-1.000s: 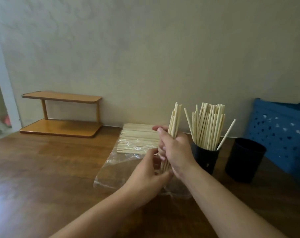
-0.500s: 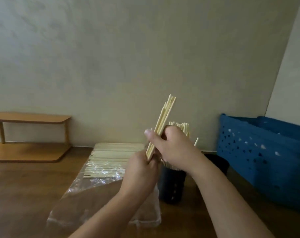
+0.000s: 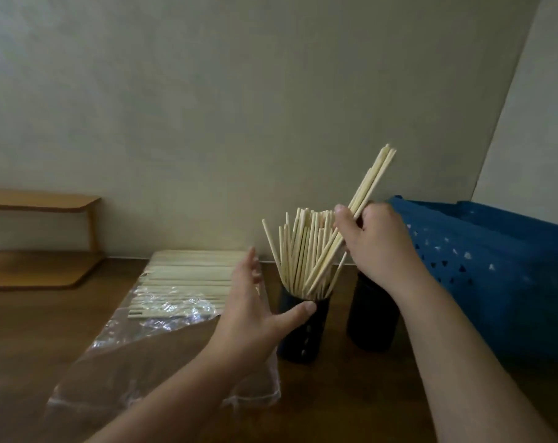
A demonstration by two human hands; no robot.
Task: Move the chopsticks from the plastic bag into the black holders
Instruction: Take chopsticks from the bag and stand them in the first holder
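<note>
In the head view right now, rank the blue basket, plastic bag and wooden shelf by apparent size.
1. blue basket and plastic bag: alike, both cropped or covered, unranked.
2. wooden shelf, cut by the frame edge.

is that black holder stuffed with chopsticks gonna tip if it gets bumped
Probably fairly tippy: the black holder is tall and narrow, and its chopsticks fan out well above the rim. It likely slides easily on the smooth table.

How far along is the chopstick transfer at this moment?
Done: the near black holder is packed with chopsticks. In hand: the right hand grips a bundle, tips entering that holder. Left: many chopsticks remain in the plastic bag.
</note>
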